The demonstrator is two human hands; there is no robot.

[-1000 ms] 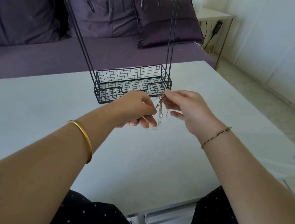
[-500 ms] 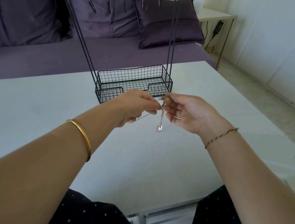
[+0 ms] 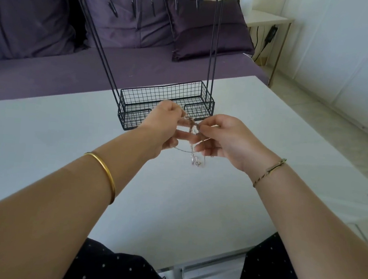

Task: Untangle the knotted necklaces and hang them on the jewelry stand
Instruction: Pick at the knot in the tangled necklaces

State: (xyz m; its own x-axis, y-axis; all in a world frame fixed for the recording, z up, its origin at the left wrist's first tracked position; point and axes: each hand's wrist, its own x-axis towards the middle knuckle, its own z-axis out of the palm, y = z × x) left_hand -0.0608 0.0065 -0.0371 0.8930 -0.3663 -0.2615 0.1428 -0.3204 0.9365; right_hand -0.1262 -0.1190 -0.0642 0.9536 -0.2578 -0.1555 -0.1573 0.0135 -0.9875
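Note:
A tangle of thin silver and gold necklaces [image 3: 194,153] hangs between my two hands above the white table [image 3: 44,149]. My left hand [image 3: 164,128] pinches the chains at the knot from the left. My right hand [image 3: 225,138] pinches the same knot from the right, fingertips almost touching the left ones. Loose loops and a small pendant dangle below the fingers. The black wire jewelry stand [image 3: 166,106] stands just behind my hands, its basket base on the table and its hooks at the top of the view, all bare.
A purple sofa [image 3: 51,65] with cushions runs behind the table. A small side table [image 3: 269,20] with a plugged-in cable stands at the back right. My knees in dark dotted fabric show at the table's near edge.
Both hands have stayed on the tangle and risen slightly toward the stand's basket. The fingertips have regripped the knot, and more chain loops now hang loose below them.

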